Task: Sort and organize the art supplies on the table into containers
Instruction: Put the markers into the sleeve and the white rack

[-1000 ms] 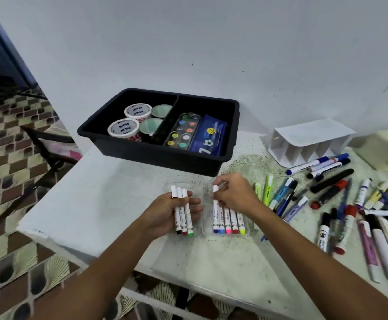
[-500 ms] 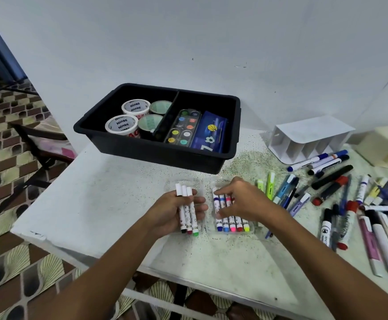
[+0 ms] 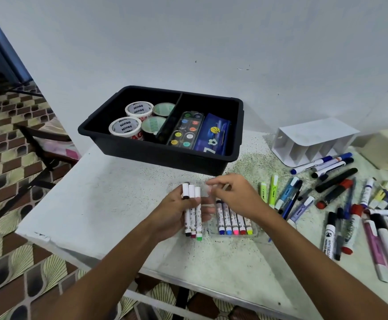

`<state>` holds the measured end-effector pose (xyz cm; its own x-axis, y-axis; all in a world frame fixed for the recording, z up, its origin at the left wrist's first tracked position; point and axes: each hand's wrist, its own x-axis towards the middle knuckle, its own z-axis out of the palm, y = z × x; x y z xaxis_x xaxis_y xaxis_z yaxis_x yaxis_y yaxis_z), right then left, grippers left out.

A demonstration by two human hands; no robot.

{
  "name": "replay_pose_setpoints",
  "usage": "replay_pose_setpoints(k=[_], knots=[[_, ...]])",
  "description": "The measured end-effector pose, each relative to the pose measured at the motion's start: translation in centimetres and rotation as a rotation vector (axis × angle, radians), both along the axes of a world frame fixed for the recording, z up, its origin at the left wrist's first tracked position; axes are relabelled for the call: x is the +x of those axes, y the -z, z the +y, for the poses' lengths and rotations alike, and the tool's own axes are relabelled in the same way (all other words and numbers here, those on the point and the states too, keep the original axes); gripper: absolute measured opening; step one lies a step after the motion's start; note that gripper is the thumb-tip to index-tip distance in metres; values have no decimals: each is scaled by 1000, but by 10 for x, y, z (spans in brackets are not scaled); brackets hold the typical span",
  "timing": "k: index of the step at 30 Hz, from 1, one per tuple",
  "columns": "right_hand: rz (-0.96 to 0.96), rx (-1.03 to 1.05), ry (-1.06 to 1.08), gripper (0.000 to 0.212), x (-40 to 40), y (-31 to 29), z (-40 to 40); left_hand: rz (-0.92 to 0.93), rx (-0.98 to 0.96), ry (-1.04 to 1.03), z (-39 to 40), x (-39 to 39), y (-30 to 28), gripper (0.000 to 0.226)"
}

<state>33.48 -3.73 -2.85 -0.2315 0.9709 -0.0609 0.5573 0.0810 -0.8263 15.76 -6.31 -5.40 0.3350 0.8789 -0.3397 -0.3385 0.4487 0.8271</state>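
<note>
My left hand grips three white crayon markers upright in a row, with black, red and green tips pointing down. To their right, a clear plastic case lies on the table with several more of these markers side by side in it. My right hand hovers over the top of the case. Its thumb and forefinger pinch what looks like the clear flap of the case, close to the held markers; this spot is blurred.
A black divided bin at the back holds tape rolls, a paint palette and a blue pouch. A white slotted organiser lies on its side at the right. Many loose markers and pens are scattered right of the case.
My right hand has lifted off the markers in the case and moved up and left, towards the markers in my left hand. My left hand has kept its grip.
</note>
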Motion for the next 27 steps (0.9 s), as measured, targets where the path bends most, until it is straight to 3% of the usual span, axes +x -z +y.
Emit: replay_pose_setpoints(k=[5, 11, 15, 20, 27], knots=[[198, -189, -60, 7, -14, -4, 2, 37, 77, 66, -4, 3, -6, 31], [392, -211, 281, 17, 1, 3, 14, 34, 9, 20, -3, -7, -3, 35], [234, -105, 383, 21, 6, 16, 22, 31, -20, -40, -3, -16, 1, 33], [38, 9, 261, 24, -5, 21, 20, 33, -71, -65, -5, -21, 8, 31], [-226, 59, 247, 29, -15, 31, 18, 30, -86, -77, -5, -22, 11, 30]])
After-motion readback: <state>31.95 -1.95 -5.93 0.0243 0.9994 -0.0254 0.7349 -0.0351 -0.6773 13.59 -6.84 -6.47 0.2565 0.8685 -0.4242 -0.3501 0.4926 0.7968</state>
